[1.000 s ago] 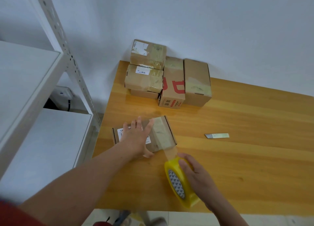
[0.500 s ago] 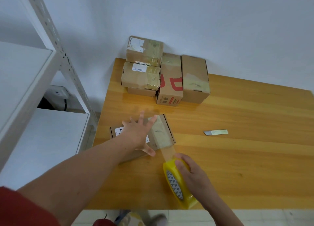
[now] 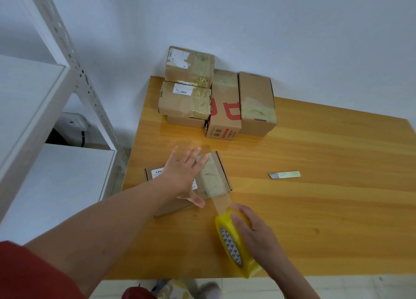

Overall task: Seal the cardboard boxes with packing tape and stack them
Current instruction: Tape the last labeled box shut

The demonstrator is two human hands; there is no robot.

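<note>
One small cardboard box (image 3: 213, 177) lies on the desk (image 3: 315, 220) near its left edge, likely light and stiff; hold its sides. Left grip (image 3: 180, 177) presses it flat-fingered; right grip (image 3: 256, 233) curls around the yellow tape roll (image 3: 231, 247), strip stretched to the box.

"What was the person wearing?"

"A red sleeve (image 3: 29, 274) on the left arm. It was plain cloth, and only the part in the lower left corner showed."

"And below the sleeve?"

"The left forearm (image 3: 114, 229) was bare down to the left hand (image 3: 183, 175). The right forearm (image 3: 290, 276) was bare as far as the picture's edge, and the right hand (image 3: 249, 231) was bare too."

"Anything lower down?"

"A small red patch (image 3: 135, 293) showed at the bottom edge. I couldn't tell which garment it belonged to. Beside it were blurred yellowish and grey shapes (image 3: 180, 287), too smeared to make out."
</note>
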